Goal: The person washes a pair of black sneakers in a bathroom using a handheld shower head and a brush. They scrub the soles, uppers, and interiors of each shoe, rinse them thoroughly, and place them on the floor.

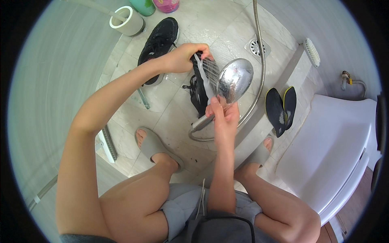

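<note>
My left hand (pixel 190 57) grips one end of a wet black shoe (pixel 199 91) with a white sole, tilted on its side over the tiled floor. My right hand (pixel 223 112) is closed around the handle of a chrome shower head (pixel 235 79), whose fine jets of water strike the shoe. The matching black lace-up shoe (pixel 159 39) rests on the tiles beyond my left forearm. Below it lies a translucent green brush handle (pixel 143 98), its far end hidden by my arm. Two black insoles (pixel 275 111) with yellow edges lean on the raised ledge at the right.
A metal shower hose (pixel 261 60) runs past the floor drain (pixel 257 48). A scrub brush (pixel 312 52) stands at the ledge's end, near a white toilet (pixel 328 145). Upper left are a toilet brush holder (pixel 129 22) and bottles (pixel 144 6). A squeegee (pixel 107 144) is by my slippered foot.
</note>
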### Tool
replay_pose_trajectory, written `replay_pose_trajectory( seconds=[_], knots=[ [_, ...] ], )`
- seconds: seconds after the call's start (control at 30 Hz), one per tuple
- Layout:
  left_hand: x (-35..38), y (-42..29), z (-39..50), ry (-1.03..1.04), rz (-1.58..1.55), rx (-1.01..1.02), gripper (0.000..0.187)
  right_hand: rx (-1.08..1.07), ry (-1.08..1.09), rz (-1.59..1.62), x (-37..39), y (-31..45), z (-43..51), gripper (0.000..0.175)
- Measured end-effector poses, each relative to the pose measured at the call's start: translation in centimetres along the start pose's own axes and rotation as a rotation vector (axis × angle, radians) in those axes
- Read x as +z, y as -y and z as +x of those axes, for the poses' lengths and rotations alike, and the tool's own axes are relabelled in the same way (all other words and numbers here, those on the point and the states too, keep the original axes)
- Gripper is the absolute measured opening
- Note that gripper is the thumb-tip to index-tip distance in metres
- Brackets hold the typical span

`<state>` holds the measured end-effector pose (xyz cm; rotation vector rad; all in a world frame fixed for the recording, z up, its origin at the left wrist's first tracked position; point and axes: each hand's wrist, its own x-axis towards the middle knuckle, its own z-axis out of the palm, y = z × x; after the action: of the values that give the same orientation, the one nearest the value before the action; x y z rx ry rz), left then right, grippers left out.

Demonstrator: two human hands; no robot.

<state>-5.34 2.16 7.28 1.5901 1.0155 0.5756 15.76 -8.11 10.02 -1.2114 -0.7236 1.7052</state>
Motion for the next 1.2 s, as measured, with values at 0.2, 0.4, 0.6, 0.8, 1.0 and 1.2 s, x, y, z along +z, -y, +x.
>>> replay_pose_trajectory(
  seconds=[0.2, 0.4, 0.6, 0.8, 1.0, 1.2],
  knots=[
    [-0.5, 3.2, -0.3, -0.11, 0.022, -0.065, 0.038, 0.146, 0.076, -0.048, -0.8, 0.4, -0.3, 0.019],
    [-0.2, 4.3, -0.1, -0.276, -0.264, -0.113, 0.027, 0.154, -0.156, -0.186, -2.3, 0.2, 0.1, 0.015],
    [-2.1, 5.2, 0.4, -0.4, -0.245, -0.322, 0.037, 0.159, -0.021, -0.046, -3.2, 0.5, 0.3, 0.016],
    [-2.4, 5.5, 1.0, -0.454, -0.202, -0.491, 0.041, 0.183, -0.057, -0.256, -3.3, 0.8, 0.0, 0.019],
    [-2.5, 4.1, 2.4, -0.47, -0.068, -0.541, 0.03, 0.08, -0.15, -0.244, -2.5, 0.6, 0.2, 0.015],
    [-2.7, 5.3, 3.0, -0.468, -0.058, -0.519, 0.038, 0.149, -0.212, -0.218, -3.8, 0.7, 0.3, 0.015]
  ],
)
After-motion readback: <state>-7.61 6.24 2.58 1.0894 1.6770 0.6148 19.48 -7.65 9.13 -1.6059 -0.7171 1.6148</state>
